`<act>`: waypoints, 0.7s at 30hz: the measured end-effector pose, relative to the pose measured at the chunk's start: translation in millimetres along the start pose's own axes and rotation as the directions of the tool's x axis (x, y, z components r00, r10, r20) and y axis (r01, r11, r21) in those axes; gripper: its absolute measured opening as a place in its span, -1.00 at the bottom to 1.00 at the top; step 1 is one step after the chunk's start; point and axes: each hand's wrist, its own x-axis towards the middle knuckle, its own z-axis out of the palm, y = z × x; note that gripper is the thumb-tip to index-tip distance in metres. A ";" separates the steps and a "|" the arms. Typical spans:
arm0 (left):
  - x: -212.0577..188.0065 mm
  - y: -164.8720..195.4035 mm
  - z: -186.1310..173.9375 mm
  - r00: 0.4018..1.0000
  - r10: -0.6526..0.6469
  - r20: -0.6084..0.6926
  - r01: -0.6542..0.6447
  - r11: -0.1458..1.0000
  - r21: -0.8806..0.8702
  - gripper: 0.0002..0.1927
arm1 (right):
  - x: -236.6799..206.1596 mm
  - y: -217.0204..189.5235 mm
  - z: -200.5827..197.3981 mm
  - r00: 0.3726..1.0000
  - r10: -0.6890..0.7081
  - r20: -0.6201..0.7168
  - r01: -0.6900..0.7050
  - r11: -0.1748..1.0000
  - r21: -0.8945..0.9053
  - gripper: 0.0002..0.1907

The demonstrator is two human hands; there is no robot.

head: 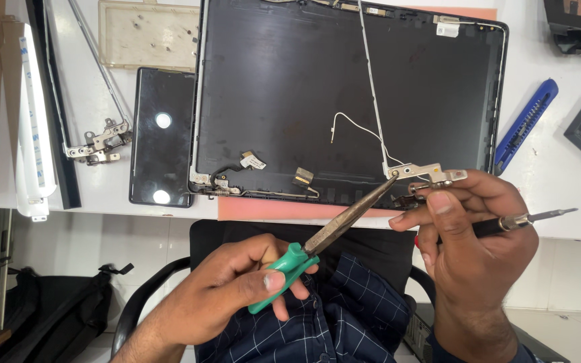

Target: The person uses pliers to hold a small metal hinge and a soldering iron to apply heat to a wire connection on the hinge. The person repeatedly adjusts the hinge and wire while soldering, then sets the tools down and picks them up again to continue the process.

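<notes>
The left hand [237, 286] grips green-handled pliers [334, 232], tips on the hinge bracket [432, 175] at the laptop lid [290, 87]'s near edge; the right hand [479, 235] clasps bracket and screwdriver [526, 220]. A slip could nick the white cable [371, 101].

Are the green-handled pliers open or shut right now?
Shut, or nearly: the pliers show one tapering metal nose with no gap, tip against the hinge bracket held by the right hand.
</notes>
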 end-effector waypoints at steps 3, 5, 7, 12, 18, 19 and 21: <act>-0.7 -0.2 1.8 1.000 -0.003 -0.012 0.003 1.000 -0.027 -0.63 | 0.1 -2.2 2.2 1.000 -0.017 0.006 0.017 0.999 -0.027 -0.79; -0.6 -0.7 2.5 1.000 -0.012 -0.011 0.012 0.999 -0.047 -0.65 | 0.2 -3.1 3.0 1.000 -0.027 0.009 0.027 0.998 -0.050 -0.80; -1.1 -1.5 3.3 1.000 -0.012 -0.009 0.011 0.998 -0.059 -0.66 | -0.1 -4.2 3.4 0.999 -0.032 0.012 0.033 0.995 -0.091 -0.81; -3.2 -2.1 4.4 1.000 0.008 -0.020 -0.009 0.998 -0.064 -0.68 | -1.3 -6.0 4.0 0.994 -0.093 0.049 0.099 0.985 -0.139 -0.80; -3.2 1.1 5.7 1.000 -0.006 -0.028 0.004 0.998 -0.064 -0.69 | -1.8 -7.0 2.6 0.988 -0.131 0.087 0.143 0.976 -0.162 -0.80; -3.7 2.3 5.5 0.999 -0.015 -0.032 0.013 0.998 -0.059 -0.68 | -2.0 -7.2 2.9 0.987 -0.131 0.089 0.144 0.976 -0.164 -0.80; -4.4 4.3 5.8 0.999 -0.033 -0.038 0.031 0.998 -0.048 -0.68 | -2.4 -7.8 2.8 0.987 -0.129 0.092 0.142 0.977 -0.159 -0.82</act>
